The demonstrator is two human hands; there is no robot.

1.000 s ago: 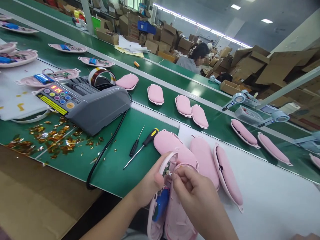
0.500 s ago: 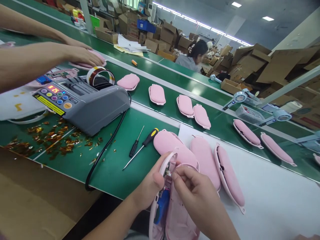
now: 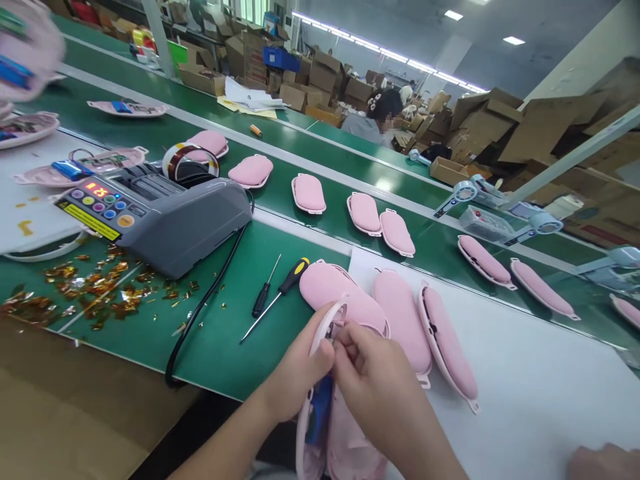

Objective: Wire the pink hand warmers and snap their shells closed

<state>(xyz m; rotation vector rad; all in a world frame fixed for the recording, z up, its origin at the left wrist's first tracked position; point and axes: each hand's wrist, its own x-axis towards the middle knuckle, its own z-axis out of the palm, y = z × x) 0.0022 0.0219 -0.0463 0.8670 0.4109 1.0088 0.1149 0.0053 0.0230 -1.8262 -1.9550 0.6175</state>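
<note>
Two screwdrivers (image 3: 288, 284) lie between tape dispenser (image 3: 165, 223) and cases (image 3: 337, 285).

Right hand (image 3: 375, 383) fingertips hide whatever sits between them in the open pink case (image 3: 301, 443); can't ID it. Circuit parts right at those fingertips: too small and shadowed. Left hand (image 3: 297, 367) fingers partly hidden behind the case wall. Just below the fingers, blue block (image 3: 319, 417) partly masked by the rim; case's near end cropped. Beyond the fingertips, closed pink case (image 3: 343, 290) partly covered. Far up-left of the fingers, pink shell (image 3: 43, 50) blurred, cropped. Well right and below them, co-worker's hand (image 3: 606, 463) blurred, mostly out of frame
</note>
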